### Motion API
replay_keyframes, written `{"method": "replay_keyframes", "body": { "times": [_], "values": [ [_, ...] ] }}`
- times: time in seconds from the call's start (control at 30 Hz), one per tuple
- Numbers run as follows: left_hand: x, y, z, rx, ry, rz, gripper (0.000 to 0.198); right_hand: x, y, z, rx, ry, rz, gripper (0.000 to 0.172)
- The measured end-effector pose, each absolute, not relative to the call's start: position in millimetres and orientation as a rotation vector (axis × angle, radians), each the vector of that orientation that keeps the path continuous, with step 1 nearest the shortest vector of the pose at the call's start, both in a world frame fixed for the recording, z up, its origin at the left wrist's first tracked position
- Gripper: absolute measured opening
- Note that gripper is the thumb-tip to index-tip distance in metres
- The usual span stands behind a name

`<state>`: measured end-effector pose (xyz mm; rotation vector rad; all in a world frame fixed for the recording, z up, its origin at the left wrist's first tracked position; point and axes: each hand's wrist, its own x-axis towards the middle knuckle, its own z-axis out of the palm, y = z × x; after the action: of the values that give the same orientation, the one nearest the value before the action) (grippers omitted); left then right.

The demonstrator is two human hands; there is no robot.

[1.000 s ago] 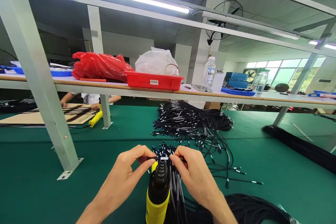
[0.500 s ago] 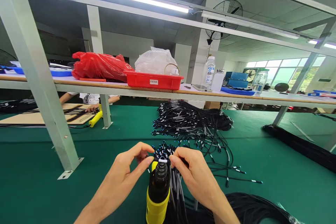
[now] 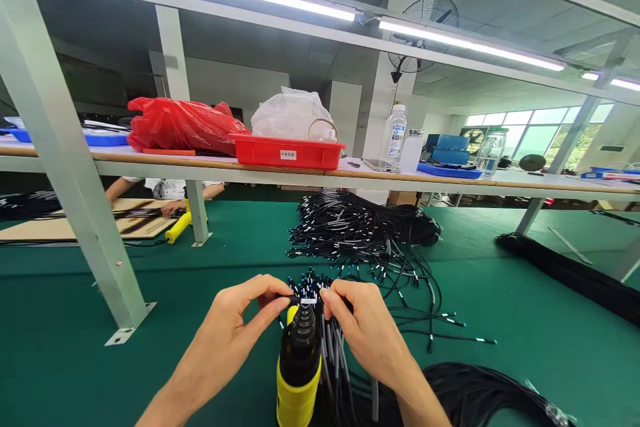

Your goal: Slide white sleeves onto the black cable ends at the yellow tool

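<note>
Between my hands a thin black cable with a white sleeve [image 3: 309, 301] is stretched sideways just above the coiled nozzle of a heat gun [image 3: 299, 383], yellow and black and standing upright. My left hand [image 3: 233, 330] pinches one side of the cable between thumb and forefinger. On the other side my right hand [image 3: 370, 330] pinches it the same way; the fingertips partly hide the cable. Just behind the nozzle lies a bunch of cable ends [image 3: 313, 280] with blue tips and white bands. Grey-sleeved cables [image 3: 336, 350] run down beside the heat gun.
A heap of black cables [image 3: 350, 223] lies ahead on the green table [image 3: 220, 373]. More cable bundles are at lower right [image 3: 480, 387] and far right [image 3: 565, 270]. Overhead, a shelf carries a red tray [image 3: 287, 155] and bottles. A co-worker's hand [image 3: 173, 207] shows at left.
The view has shifted slightly, so the surroundings sit a little further left. My hands keep their pinch on the cable, which has risen slightly over the nozzle.
</note>
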<state>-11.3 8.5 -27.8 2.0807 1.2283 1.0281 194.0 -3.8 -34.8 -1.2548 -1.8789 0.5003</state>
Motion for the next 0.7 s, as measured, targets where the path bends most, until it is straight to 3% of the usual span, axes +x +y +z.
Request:
{"method": "replay_keyframes", "body": {
  "times": [0.7],
  "values": [
    [-8.3,12.2,-31.6,2.191,1.23,1.107,0.016,191.4,-1.3,-35.1,-1.322,-1.884,0.401,0.036]
  ]
}}
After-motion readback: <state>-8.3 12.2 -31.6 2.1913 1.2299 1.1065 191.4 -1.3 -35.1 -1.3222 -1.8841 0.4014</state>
